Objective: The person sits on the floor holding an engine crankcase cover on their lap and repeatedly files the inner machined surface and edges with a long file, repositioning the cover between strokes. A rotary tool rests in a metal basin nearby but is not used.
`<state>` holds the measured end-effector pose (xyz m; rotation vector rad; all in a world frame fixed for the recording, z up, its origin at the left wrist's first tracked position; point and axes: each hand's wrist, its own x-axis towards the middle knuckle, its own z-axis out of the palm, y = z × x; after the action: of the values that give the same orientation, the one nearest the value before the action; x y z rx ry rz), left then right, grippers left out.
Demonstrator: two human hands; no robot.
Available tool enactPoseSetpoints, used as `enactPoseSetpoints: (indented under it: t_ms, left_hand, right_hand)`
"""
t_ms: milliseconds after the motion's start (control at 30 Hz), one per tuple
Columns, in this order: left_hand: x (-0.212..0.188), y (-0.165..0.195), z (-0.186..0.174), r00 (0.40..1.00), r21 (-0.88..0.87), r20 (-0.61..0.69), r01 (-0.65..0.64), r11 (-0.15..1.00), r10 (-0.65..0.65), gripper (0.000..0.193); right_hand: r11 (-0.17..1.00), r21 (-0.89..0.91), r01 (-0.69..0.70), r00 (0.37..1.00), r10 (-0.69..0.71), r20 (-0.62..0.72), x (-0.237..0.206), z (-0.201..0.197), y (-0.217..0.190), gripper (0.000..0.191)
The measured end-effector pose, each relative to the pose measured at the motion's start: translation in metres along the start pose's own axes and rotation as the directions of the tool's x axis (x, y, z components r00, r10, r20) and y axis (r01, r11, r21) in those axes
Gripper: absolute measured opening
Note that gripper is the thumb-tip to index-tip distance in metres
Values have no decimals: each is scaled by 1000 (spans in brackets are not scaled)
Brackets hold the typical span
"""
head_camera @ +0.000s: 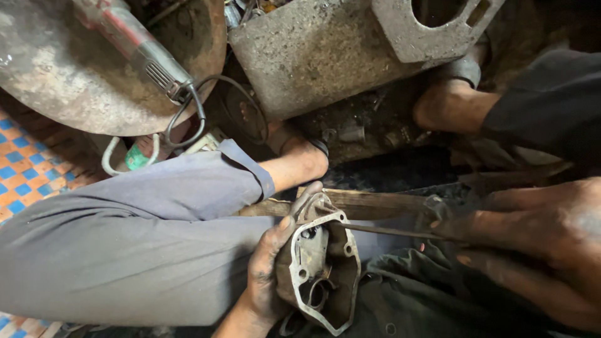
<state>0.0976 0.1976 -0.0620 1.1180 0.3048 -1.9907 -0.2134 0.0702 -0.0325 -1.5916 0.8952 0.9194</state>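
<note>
My left hand (270, 269) grips a greasy metal engine cover (322, 266) from its left side, thumb up along the rim, holding it on my lap. The cover is a hollow casting with bolt holes around its flange. My right hand (532, 241) holds a thin metal rod-like tool (382, 230). The tool's tip reaches the upper part of the cover near a bolt hole. Both hands are dark with grease.
A wooden plank (369, 201) lies under the cover. An angle grinder (134, 47) with its cable rests on a rusty round metal plate (56, 81). A grey metal casting (325, 50) stands behind. My sandalled feet (300, 159) rest on dirty ground; blue-orange tiles (25, 169) show at the left.
</note>
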Motion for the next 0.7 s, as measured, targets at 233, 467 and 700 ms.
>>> enactPoseSetpoints:
  t_ms: [233, 467, 700]
  left_hand:
    - [-1, 1, -3, 1000, 72, 4, 11, 997, -11, 82]
    - [-4, -3, -10, 999, 26, 4, 44, 999, -44, 82]
    - [-8, -5, -12, 994, -43, 20, 109, 993, -108, 77]
  right_hand:
    - [998, 12, 69, 996, -69, -50, 1, 7, 2, 50]
    - [998, 26, 59, 998, -60, 36, 1, 6, -1, 53]
    - [984, 68, 164, 986, -160, -55, 2, 18, 9, 47]
